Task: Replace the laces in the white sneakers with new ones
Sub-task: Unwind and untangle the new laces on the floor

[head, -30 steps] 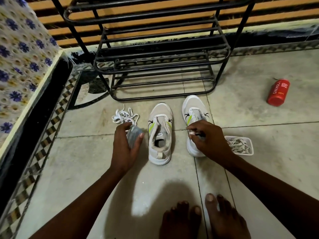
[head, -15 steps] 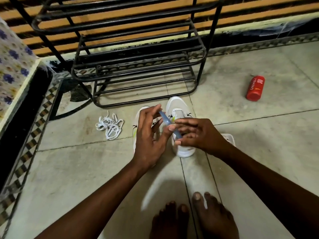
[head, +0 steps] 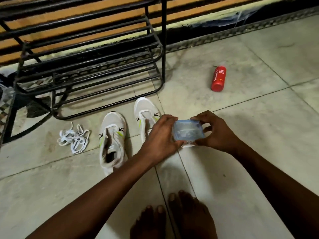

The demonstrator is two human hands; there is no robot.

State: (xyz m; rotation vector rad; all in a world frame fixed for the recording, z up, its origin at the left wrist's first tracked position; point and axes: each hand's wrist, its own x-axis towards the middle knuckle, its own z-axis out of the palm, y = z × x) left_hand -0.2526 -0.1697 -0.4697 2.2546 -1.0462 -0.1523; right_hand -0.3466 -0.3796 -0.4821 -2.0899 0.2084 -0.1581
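Left hand point(head: 162, 135) and right hand point(head: 217, 131) gripping opposite ends of a small clear, blue-edged plastic pouch point(head: 188, 131), held above the tiled floor point(head: 241, 135). Pouch contents pale, indistinct. Two white mesh sneakers, unlaced, with lime stripes: left sneaker point(head: 112, 140) in full view, right sneaker point(head: 145, 114) partly behind the left hand. Loose tangle of flat white laces point(head: 74, 138) beside the left sneaker. Black metal-bar rack point(head: 86, 66) behind; red cylindrical bottle point(head: 218, 78) lying on its side, well apart.
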